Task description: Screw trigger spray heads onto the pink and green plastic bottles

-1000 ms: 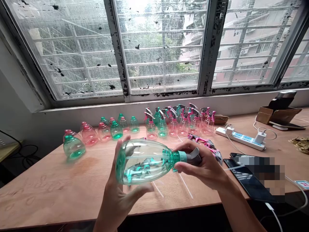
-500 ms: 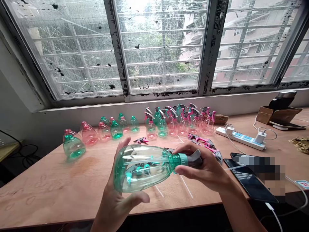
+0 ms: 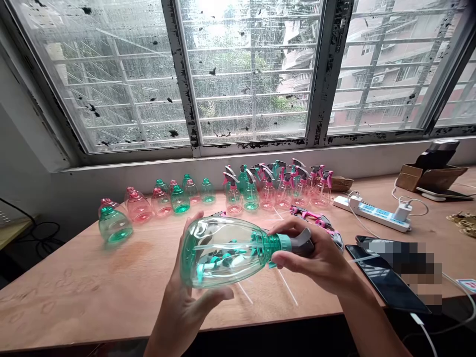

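Observation:
A clear green spray bottle (image 3: pixel 223 253) lies sideways in the air above the table, its base to the left and its neck to the right. My left hand (image 3: pixel 189 292) cups the base, thumb below and fingers behind. With thumb and fingers, my right hand (image 3: pixel 308 253) grips the spray head (image 3: pixel 285 243) at the neck; its grey trigger points right. A thin tube runs inside the bottle. Green spray heads (image 3: pixel 219 260) on the table show through the clear wall. Two white tubes (image 3: pixel 287 286) lie below the neck.
Pink and green bottles without heads (image 3: pixel 180 201) stand at the back left. Several bottles with spray heads (image 3: pixel 267 191) stand back centre, pink spray heads (image 3: pixel 316 218) before them. At right are a power strip (image 3: pixel 372 213), phones (image 3: pixel 386 277) and a cardboard box (image 3: pixel 409 177). The table (image 3: pixel 92 297) ends near me.
The bottle has shifted slightly right and turned a little about its length; its base end has risen slightly. My left hand moved with it, while my right hand stays at the neck.

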A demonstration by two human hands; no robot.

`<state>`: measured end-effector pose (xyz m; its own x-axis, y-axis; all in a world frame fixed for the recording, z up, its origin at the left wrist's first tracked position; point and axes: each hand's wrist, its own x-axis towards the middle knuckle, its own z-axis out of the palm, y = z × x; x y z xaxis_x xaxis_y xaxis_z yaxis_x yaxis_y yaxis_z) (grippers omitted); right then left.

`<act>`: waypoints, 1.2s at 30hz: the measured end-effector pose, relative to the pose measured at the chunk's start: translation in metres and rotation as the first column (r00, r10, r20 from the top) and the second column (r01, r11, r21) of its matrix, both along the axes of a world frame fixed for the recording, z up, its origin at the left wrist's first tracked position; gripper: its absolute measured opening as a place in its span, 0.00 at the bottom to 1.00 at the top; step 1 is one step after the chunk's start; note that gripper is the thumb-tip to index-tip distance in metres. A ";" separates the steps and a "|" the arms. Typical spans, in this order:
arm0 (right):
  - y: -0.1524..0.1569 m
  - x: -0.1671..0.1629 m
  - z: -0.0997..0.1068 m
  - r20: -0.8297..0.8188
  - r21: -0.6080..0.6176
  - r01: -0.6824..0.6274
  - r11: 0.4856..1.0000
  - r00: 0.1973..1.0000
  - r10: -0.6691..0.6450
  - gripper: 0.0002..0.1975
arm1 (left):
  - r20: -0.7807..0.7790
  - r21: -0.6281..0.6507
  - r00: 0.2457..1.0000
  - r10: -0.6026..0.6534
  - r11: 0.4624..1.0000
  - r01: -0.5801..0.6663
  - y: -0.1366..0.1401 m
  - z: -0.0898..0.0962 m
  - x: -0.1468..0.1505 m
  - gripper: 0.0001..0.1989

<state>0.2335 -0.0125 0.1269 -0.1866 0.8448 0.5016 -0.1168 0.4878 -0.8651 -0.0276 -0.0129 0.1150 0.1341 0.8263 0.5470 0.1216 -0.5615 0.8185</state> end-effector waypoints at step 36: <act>-0.001 0.000 0.001 -0.051 0.021 0.028 0.999 0.998 -0.027 0.13 | 0.041 0.090 0.998 0.042 0.995 -0.045 -0.005 0.001 0.012 0.50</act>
<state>0.2333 -0.0133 0.1276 -0.1372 0.8380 0.5281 -0.1463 0.5101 -0.8475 -0.0158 -0.0178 0.1160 0.0760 0.7776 0.6241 0.1163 -0.6286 0.7690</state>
